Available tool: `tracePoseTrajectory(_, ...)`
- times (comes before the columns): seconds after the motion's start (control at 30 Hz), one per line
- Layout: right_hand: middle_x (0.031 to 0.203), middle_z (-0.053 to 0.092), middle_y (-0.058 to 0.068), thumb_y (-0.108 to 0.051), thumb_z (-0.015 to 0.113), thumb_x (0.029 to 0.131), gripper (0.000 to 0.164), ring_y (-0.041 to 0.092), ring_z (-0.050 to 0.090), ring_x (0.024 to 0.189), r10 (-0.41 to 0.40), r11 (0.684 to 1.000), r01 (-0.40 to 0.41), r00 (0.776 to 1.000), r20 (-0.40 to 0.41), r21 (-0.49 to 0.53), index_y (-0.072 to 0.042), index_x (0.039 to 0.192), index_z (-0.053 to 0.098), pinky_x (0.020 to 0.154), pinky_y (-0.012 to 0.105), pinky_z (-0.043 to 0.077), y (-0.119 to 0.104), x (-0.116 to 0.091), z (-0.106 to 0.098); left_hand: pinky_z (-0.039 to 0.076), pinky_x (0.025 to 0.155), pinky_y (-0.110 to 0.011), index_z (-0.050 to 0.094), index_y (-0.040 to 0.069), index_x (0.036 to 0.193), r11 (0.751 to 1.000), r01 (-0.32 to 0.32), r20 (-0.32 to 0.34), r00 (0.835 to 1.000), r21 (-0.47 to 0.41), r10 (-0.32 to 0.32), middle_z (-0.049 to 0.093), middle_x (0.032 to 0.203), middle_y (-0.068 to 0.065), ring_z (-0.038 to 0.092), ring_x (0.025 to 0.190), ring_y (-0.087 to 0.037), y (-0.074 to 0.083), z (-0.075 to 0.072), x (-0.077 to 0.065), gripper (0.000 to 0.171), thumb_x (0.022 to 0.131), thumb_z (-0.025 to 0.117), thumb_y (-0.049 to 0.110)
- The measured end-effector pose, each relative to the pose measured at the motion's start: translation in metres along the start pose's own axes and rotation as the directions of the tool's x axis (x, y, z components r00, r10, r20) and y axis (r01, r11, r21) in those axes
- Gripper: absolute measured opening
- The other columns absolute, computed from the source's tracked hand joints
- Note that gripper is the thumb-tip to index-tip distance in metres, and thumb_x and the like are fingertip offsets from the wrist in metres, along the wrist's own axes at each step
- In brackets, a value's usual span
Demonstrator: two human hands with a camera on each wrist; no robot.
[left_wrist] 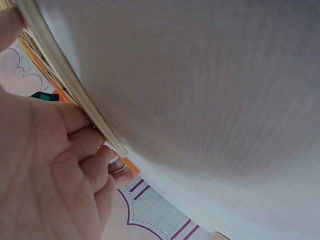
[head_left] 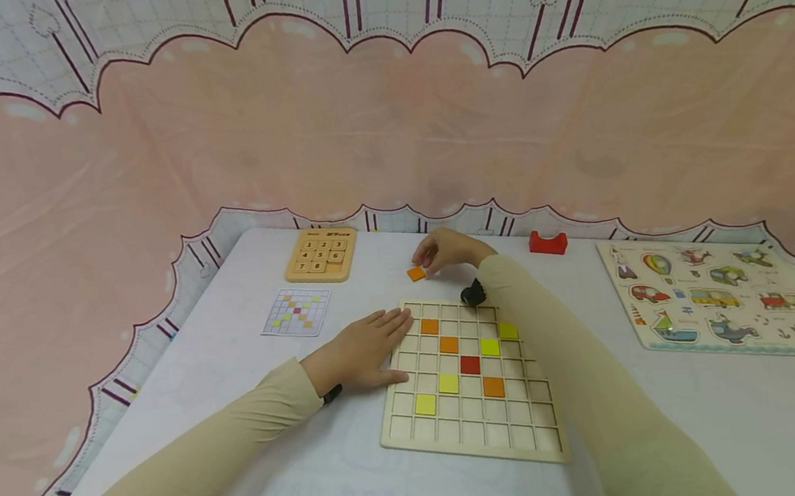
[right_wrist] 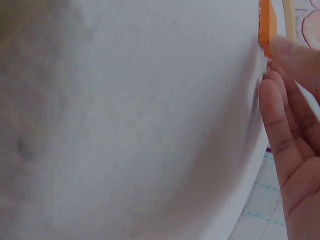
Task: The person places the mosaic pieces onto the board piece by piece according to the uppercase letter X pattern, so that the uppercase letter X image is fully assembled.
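A wooden grid board (head_left: 461, 433) lies on the table with yellow, orange and red square tiles in some cells, among them a red tile (head_left: 470, 366) near the middle. My left hand (head_left: 363, 352) rests at the board's left edge, fingers stretched out over the rim; the left wrist view shows the fingers (left_wrist: 82, 145) along the board's side. Beyond the far edge, my right hand (head_left: 444, 249) pinches a corner of an orange tile (head_left: 415, 273). In the right wrist view the thumb overlaps the end of that orange tile (right_wrist: 268, 22).
A card with a coloured grid pattern (head_left: 297, 313) lies left of the board, below a wooden number puzzle (head_left: 319, 277). A red notched block (head_left: 547, 243) stands at the back right. Farther right lies a vehicle picture puzzle (head_left: 730, 302). A patterned cloth (head_left: 386, 136) hangs behind.
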State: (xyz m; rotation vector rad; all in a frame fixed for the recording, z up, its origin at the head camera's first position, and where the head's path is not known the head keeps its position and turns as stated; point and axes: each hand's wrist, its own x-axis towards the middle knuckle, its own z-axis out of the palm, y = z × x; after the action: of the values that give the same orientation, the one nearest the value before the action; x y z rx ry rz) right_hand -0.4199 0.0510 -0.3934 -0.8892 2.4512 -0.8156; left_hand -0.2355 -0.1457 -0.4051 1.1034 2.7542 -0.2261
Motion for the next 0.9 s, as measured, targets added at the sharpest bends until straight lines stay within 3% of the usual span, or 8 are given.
tracePoseTrajectory(0.43, 0.102, 0.070, 0.014, 0.000, 0.075, 0.075, 0.027, 0.015, 0.059, 0.081, 0.043, 0.999, -0.043, 0.999, -0.009, -0.021, 0.000, 0.102, 0.072, 0.079, 0.022, 0.052, -0.0042, 0.0010, 0.0075, 0.019, 0.120, -0.038, 0.022, 0.002, 0.149, 1.000, 0.004, 0.012, 1.000, -0.017, -0.004, 0.021, 0.157, -0.012, 0.020, 0.146, -0.025, 0.0036, -0.0056, -0.0023, 0.085, 0.091, 0.044, 0.060)
tracePoseTrajectory(0.9, 0.103, 0.070, 0.016, 0.001, 0.074, 0.076, 0.025, 0.017, 0.061, 0.086, 0.017, 1.000, -0.017, 1.000, 0.003, -0.021, 0.001, 0.101, 0.071, 0.084, 0.027, 0.054, -0.0051, -0.0079, 0.0041, 0.019, 0.120, -0.038, 0.022, 0.003, 0.149, 1.000, 0.008, 0.017, 1.000, -0.020, -0.007, 0.021, 0.157, -0.011, 0.020, 0.146, -0.025, 0.0038, -0.0050, -0.0017, 0.085, 0.090, 0.044, 0.060)
